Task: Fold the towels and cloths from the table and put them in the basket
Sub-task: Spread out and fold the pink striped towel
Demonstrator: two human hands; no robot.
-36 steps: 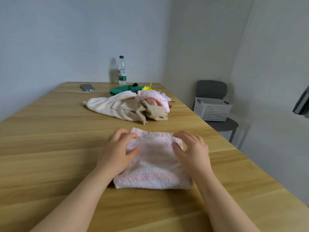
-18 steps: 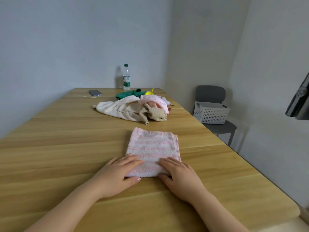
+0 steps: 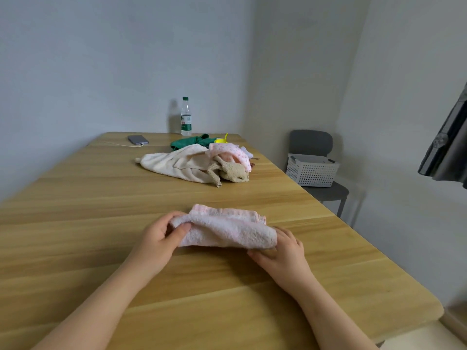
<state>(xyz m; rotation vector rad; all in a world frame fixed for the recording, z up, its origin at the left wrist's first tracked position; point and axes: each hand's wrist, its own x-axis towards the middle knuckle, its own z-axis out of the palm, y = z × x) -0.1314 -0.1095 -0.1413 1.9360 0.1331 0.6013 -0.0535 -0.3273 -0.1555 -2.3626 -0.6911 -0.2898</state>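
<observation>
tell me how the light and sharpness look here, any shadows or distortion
Head view: soft, even light, no glare on the table; the bottle throws a faint shadow leftward on the wall; wide-angle stretch at the corners; pink towel fairly sharp, dark object at right edge blurred.

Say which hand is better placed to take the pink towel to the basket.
Likely the right hand: it grips the pink towel at its right end, and the basket sits on a chair off the table to the right. The left hand grips the farther end.
</observation>
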